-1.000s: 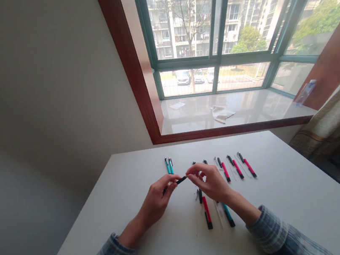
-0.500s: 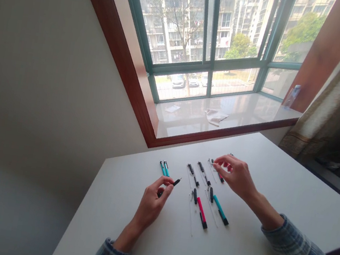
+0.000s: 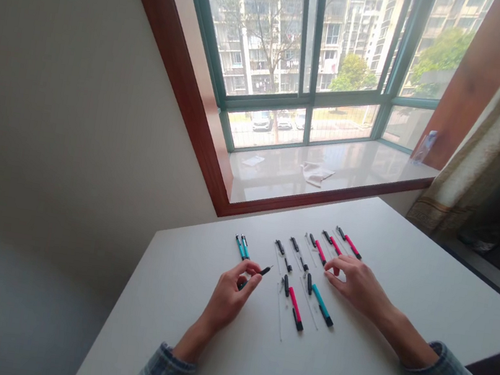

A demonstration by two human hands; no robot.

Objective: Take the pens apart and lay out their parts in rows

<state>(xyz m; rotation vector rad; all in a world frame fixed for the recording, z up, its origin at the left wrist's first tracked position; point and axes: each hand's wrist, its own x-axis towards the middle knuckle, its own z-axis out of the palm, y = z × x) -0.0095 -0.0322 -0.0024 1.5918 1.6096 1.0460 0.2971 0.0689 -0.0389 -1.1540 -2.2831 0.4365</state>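
Observation:
My left hand is closed around a pen, its black front end and thin tip poking out past the fingers to the right. The rest of that pen is mostly hidden in the palm. Above the table my right hand is open, thumb and forefinger curved with a small gap between them, beside a red pen barrel. Nearer me lie another red barrel and a teal barrel, with black grips and thin refills alongside.
Two teal pens lie together at the left on the white table. Further disassembled pens with black parts and a red barrel are set out in rows. Behind is a windowsill with a cloth and a clear bottle.
My right hand has moved right and toward me, uncovering the red pen parts at the back. My left hand, still holding the pen, has shifted slightly right.

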